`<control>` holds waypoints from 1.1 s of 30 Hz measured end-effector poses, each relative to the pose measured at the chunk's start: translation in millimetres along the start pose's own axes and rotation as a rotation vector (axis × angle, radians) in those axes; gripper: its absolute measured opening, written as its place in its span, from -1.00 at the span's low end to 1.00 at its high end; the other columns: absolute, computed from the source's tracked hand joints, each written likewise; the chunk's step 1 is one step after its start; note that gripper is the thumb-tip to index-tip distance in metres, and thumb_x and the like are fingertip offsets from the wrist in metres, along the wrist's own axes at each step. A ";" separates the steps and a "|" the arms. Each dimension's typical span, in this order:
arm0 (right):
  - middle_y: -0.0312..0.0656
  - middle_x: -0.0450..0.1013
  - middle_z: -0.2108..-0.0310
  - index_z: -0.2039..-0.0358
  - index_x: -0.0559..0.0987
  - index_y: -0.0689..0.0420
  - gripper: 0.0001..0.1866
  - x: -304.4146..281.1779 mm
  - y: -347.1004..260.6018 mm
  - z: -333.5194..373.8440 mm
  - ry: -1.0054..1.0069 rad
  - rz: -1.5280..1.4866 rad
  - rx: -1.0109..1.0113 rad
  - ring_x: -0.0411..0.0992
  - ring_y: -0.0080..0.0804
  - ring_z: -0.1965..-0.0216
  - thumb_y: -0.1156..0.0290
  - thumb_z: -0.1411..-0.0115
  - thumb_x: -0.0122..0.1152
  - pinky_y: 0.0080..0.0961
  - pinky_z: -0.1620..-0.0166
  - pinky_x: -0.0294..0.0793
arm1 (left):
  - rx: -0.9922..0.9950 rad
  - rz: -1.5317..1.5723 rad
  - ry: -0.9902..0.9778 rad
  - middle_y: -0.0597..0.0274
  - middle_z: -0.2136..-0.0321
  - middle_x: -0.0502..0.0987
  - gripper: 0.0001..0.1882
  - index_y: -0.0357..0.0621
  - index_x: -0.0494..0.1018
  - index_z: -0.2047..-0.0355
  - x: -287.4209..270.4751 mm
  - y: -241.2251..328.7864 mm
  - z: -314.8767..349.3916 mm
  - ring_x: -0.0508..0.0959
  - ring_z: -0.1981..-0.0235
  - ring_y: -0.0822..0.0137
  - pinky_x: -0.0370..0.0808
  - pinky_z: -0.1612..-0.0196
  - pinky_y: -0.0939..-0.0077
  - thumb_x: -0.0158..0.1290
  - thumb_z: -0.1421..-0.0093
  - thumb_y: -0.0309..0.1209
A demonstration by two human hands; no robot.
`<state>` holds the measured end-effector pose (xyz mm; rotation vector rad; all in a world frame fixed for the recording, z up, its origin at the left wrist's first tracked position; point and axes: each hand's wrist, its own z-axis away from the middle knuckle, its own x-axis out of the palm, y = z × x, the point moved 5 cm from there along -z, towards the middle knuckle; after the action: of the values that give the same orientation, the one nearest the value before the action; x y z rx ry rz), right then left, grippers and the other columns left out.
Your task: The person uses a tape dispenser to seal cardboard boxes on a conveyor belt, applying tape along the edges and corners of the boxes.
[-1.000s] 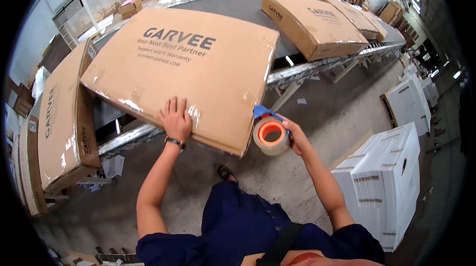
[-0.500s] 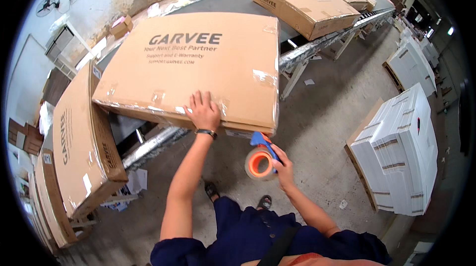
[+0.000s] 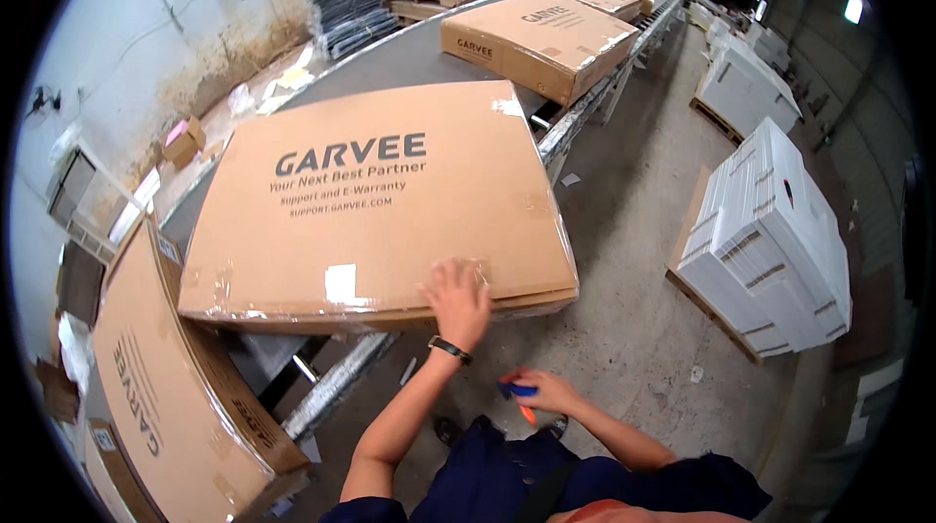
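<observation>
A large flat brown cardboard box (image 3: 380, 240) lies across the conveyor in front of me, with shiny strips of clear tape along its edges. My left hand (image 3: 458, 304) rests on its top by the near edge, right of the middle, fingers outstretched and somewhat blurred. Below the box's near right part and apart from it, my right hand (image 3: 546, 394) is closed around a blue and orange tape dispenser (image 3: 521, 392). The dispenser is held close to my body, and its tape roll cannot be made out clearly.
More brown boxes (image 3: 180, 377) lean at the left, against the near box. Another flat box (image 3: 546, 40) sits farther along the conveyor (image 3: 380, 60). White stacked goods (image 3: 770, 240) stand on a pallet at the right. Dark stacked sheets (image 3: 349, 11) are by the wall.
My right hand has drawn the tape dispenser away from the box toward my body and turned it. My left hand has slid right along the near edge. The whole view has shifted.
</observation>
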<state>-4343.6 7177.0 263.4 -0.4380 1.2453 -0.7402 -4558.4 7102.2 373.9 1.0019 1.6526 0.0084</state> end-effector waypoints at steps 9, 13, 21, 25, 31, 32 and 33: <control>-0.08 0.40 0.03 0.12 0.56 0.05 -0.54 -74.6 102.5 92.5 0.406 -0.380 0.451 0.36 -0.26 -0.02 0.22 0.09 0.31 -0.47 -0.06 0.29 | 0.600 -0.582 -0.889 -0.12 -0.26 -0.10 -0.03 -0.50 -0.03 -0.18 157.8 149.8 -49.0 -0.18 -0.30 0.00 -0.31 -0.28 0.10 -0.26 -0.11 0.24; -0.05 0.39 0.03 0.12 0.55 0.08 -0.54 -147.2 158.3 93.2 0.565 -0.659 0.369 0.34 -0.24 -0.03 0.26 0.09 0.32 -0.46 -0.06 0.29 | 0.239 -0.510 -0.618 -0.15 -0.27 -0.18 0.03 -0.51 -0.03 -0.17 203.0 114.9 -149.6 -0.25 -0.30 -0.06 -0.30 -0.29 0.15 -0.08 -0.02 0.21; -0.04 0.38 0.02 0.13 0.54 0.15 -0.56 -298.2 280.5 84.0 0.619 -0.572 0.421 0.35 -0.24 -0.01 0.31 0.08 0.29 -0.45 -0.07 0.27 | 0.203 -0.537 -0.392 -0.14 -0.24 -0.08 -0.17 -0.45 0.08 -0.15 241.9 73.3 -311.7 -0.11 -0.28 -0.04 -0.13 -0.28 0.18 -0.01 -0.05 -0.03; -0.03 0.38 0.02 0.12 0.54 0.16 -0.56 -352.7 328.7 43.5 0.578 -0.450 0.382 0.35 -0.23 0.00 0.34 0.07 0.27 -0.45 -0.07 0.26 | 0.170 -0.595 -0.266 -0.12 -0.25 -0.08 -0.25 -0.42 0.07 -0.16 262.1 66.2 -360.3 -0.07 -0.27 -0.03 -0.10 -0.27 0.18 -0.06 -0.08 -0.14; -0.05 0.37 0.03 0.10 0.52 0.19 -0.57 -400.5 348.7 -44.7 0.569 -0.404 0.383 0.33 -0.26 -0.01 0.39 0.04 0.24 -0.46 -0.07 0.25 | 0.070 -0.967 -0.175 -0.06 -0.26 -0.08 -0.42 -0.34 0.06 -0.19 315.3 42.0 -460.8 -0.08 -0.28 0.00 -0.11 -0.27 0.18 -0.24 -0.16 -0.35; -0.06 0.37 0.02 0.10 0.52 0.20 -0.58 -402.0 353.8 -61.6 0.558 -0.544 0.352 0.33 -0.28 -0.01 0.41 0.04 0.23 -0.46 -0.08 0.24 | 0.105 -1.028 -0.142 -0.07 -0.24 -0.03 -0.43 -0.35 0.10 -0.17 315.8 37.5 -476.2 -0.04 -0.27 0.00 -0.08 -0.26 0.17 -0.23 -0.15 -0.36; -0.07 0.36 0.02 0.09 0.51 0.20 -0.58 -403.9 356.8 -76.8 0.551 -0.689 0.329 0.32 -0.29 -0.02 0.43 0.03 0.21 -0.46 -0.08 0.24 | 0.092 -1.029 -0.148 -0.07 -0.24 -0.03 -0.43 -0.35 0.10 -0.17 320.8 30.7 -495.8 -0.04 -0.27 0.00 -0.08 -0.26 0.17 -0.23 -0.15 -0.36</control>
<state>-4377.9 7720.0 281.1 -0.4016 1.4479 -1.7130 -4934.9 7553.5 308.8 0.1178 1.8641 -0.8063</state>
